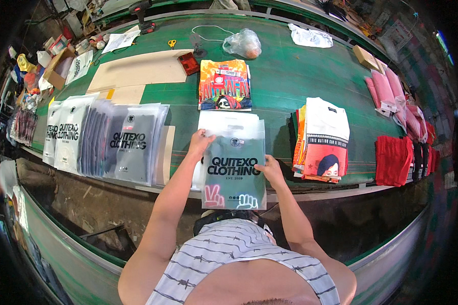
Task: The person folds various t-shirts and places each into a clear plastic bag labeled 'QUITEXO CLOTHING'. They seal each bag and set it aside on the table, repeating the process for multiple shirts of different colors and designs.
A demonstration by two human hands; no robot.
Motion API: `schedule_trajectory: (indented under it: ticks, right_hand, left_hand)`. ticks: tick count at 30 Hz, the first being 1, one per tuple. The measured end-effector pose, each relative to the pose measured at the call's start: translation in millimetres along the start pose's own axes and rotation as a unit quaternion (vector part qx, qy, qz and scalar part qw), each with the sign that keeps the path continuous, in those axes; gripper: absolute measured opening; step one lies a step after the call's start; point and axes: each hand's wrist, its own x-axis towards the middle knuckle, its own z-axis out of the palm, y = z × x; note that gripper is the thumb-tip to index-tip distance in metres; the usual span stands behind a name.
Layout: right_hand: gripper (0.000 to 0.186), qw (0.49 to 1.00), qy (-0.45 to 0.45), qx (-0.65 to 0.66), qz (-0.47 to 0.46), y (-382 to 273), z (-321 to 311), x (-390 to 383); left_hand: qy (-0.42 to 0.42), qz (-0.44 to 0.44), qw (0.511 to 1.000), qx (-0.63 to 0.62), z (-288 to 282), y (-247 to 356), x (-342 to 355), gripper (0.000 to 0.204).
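Between my hands is a frosted plastic clothing bag (234, 185) with black lettering. Something dark green with pink and white hand drawings shows through it, probably a folded shirt. My left hand (201, 143) pinches the bag's upper left edge. Lower down, my right hand (270, 170) grips its right edge, thumb on the front. The bag is over the table's near edge, and a pale bag (224, 118) lies partly behind it. Just beyond is a stack of colourful printed shirts (224, 84). More folded shirts (320, 137), a white and red one on top, sit to the right.
A row of filled clothing bags (132, 145) leans along the green table (285, 76) at left. Red folded cloth (393, 160) and pink bundles (384, 91) line the right side. Farther back are cardboard (142, 71), yellow scissors (172, 43), a clear plastic bag (243, 44) and a drill (141, 18).
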Motion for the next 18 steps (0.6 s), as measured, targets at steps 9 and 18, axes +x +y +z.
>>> schedule_trajectory:
  ticks: [9, 18]
  right_hand:
    - [0.054, 0.989, 0.145, 0.025, -0.034, 10, -13, 94]
    - [0.035, 0.990, 0.129, -0.052, 0.002, -8, -16, 141]
  left_hand:
    - [0.037, 0.035, 0.993, 0.104, -3, -13, 44, 0.021]
    - [0.025, 0.038, 0.981, 0.191, -3, -16, 49, 0.021]
